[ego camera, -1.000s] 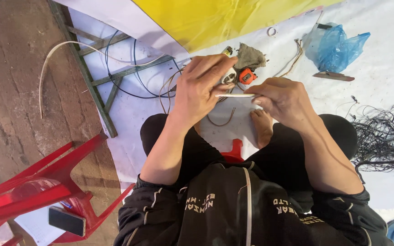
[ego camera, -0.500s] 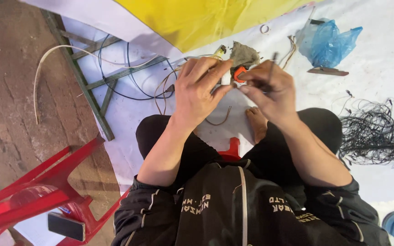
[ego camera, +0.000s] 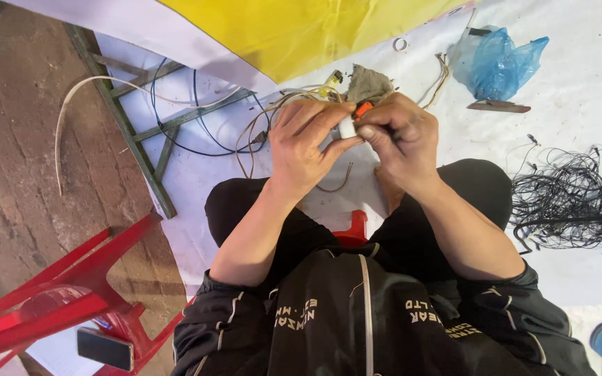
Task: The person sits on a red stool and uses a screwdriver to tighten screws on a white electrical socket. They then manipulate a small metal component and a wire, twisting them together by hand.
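My left hand (ego camera: 308, 143) and right hand (ego camera: 402, 139) both pinch a small white part (ego camera: 348, 128). It sits right between my fingertips, closer to the left, its long side pointing up.

The left hand (ego camera: 308, 143) and right hand (ego camera: 400, 139) meet above the knees, pinching a small plug-like part (ego camera: 348, 127) between them. A tangle of thin wires (ego camera: 573, 202) lies on the sheet (ego camera: 580, 83) to the right, a plastic bag (ego camera: 499, 63) beyond it. A plastic chair (ego camera: 57, 299) stands at the left, with a phone (ego camera: 104, 348) beside it.

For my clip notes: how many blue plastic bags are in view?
1: a blue plastic bag lies on the white sheet at upper right, beyond the right hand. Others may be out of frame.
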